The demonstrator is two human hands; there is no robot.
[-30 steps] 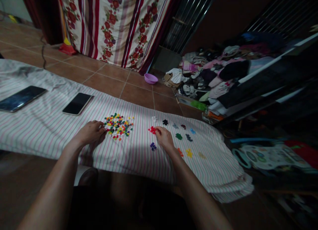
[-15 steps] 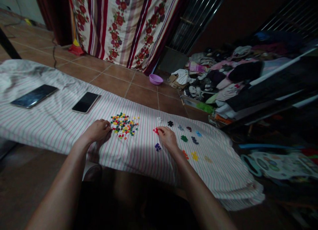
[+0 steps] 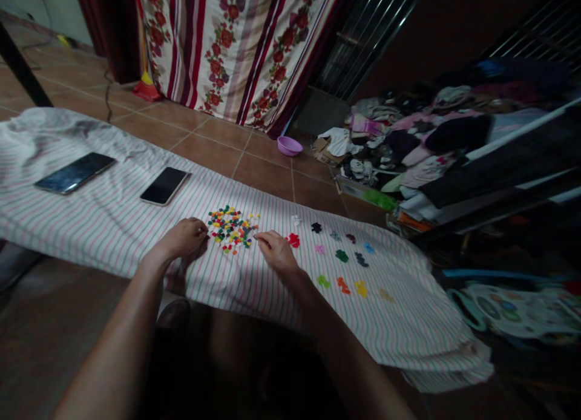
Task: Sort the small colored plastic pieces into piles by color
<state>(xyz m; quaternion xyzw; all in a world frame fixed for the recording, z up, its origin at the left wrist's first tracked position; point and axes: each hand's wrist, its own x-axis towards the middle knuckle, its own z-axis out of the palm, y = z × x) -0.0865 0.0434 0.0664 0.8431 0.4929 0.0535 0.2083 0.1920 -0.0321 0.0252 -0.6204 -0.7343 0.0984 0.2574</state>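
A mixed heap of small coloured pieces [image 3: 231, 229] lies on the striped cloth [image 3: 254, 287]. At its left edge rests my left hand [image 3: 186, 237], fingers curled together; whatever they may hold is too small to name. My right hand [image 3: 278, 252] is at the heap's right edge, thumb and finger pinched, with a tiny dark speck at the tips. Sorted by colour, little groups lie further right: red pieces [image 3: 294, 241], white pieces [image 3: 296, 220], black pieces [image 3: 316, 227], dark green pieces [image 3: 342, 256], lime pieces [image 3: 324, 281], orange pieces [image 3: 344, 285] and yellow pieces [image 3: 361, 288].
Two dark-screened devices, a tablet [image 3: 75, 173] and a phone [image 3: 164, 186], lie on the cloth at left. Beyond, a purple bowl [image 3: 289, 146] stands on the tiled floor. A heap of clothes [image 3: 408, 135] fills the back right.
My right hand has moved left from the red group to the heap's edge, uncovering pink and lime groups and covering the purple one. My left hand stays by the heap. The view has shifted slightly.
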